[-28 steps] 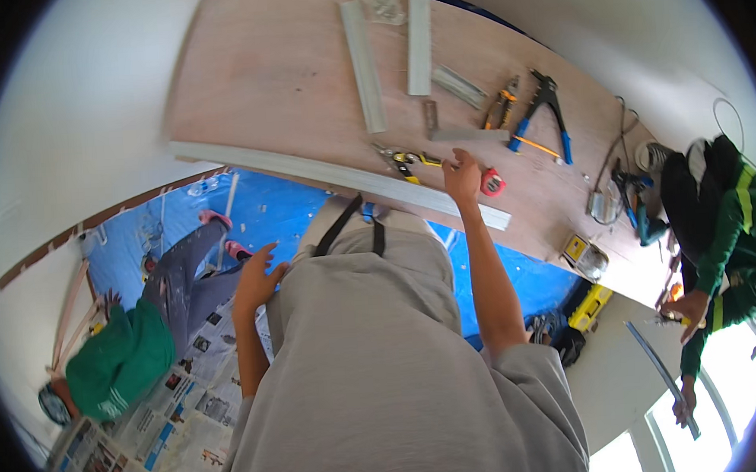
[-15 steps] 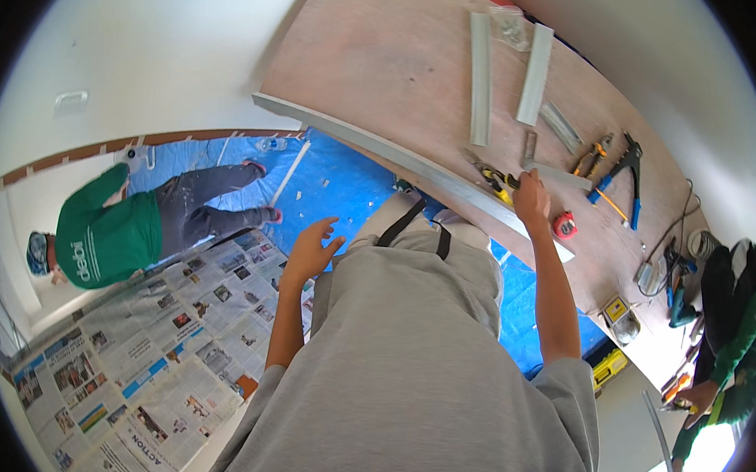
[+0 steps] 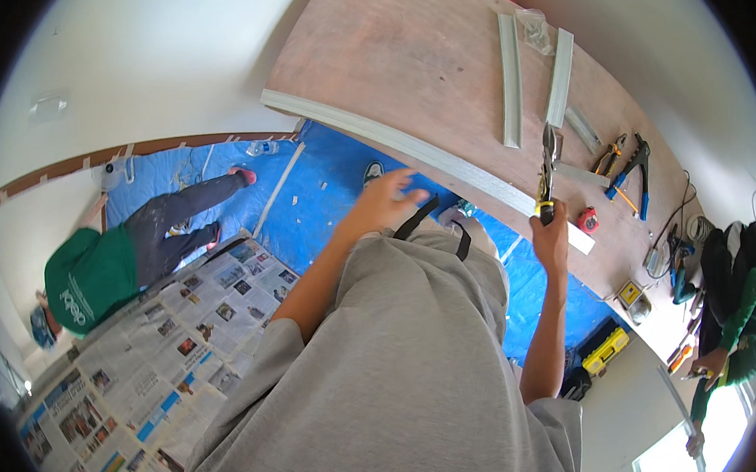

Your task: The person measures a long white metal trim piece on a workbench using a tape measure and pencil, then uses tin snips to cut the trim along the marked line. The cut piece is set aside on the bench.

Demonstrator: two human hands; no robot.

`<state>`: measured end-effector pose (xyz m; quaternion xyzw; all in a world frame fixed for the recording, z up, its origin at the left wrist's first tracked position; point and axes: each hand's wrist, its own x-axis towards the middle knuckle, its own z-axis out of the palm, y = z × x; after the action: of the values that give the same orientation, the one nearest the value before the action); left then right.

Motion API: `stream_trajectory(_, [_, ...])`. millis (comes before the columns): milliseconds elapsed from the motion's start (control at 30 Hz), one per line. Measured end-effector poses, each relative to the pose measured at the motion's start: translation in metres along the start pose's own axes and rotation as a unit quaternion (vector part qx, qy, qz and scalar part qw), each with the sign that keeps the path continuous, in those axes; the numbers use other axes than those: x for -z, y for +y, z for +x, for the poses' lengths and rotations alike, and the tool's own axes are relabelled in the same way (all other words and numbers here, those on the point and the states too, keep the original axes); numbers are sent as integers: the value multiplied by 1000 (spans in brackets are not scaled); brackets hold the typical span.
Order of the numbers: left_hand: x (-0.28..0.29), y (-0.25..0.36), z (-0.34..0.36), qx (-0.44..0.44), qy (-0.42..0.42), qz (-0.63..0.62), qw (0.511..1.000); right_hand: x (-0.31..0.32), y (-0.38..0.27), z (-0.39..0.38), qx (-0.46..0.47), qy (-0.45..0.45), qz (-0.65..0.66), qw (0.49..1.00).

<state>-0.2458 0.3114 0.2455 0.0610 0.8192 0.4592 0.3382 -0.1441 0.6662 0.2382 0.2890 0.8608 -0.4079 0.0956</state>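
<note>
Over the plywood table [image 3: 401, 53], right hand [image 3: 551, 236] grips half-hidden snips [image 3: 549, 169]; left hand [image 3: 384, 201] hangs spread, empty.

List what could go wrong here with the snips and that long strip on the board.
1. The right hand holds the snips blades-up over the board; a slip might nick the open left hand nearby.
2. The long strip lies along the board's edge and could slide off onto the blue sheet.
3. A person lying on the floor is close by.
</note>
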Motion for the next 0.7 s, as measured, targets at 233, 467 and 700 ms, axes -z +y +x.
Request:
stream_trajectory(233, [-16, 14, 20, -97, -244, -160, 951, -163, -140, -102, 106, 121, 101, 982])
stream_trajectory(467, [79, -50, -20, -87, -204, -38, 974, -287, -177, -145, -52, 30, 283, 957])
stream_trajectory(700, [150, -121, 38, -260, -310, 206, 891, -339, -166, -162, -117, -25, 319, 940])
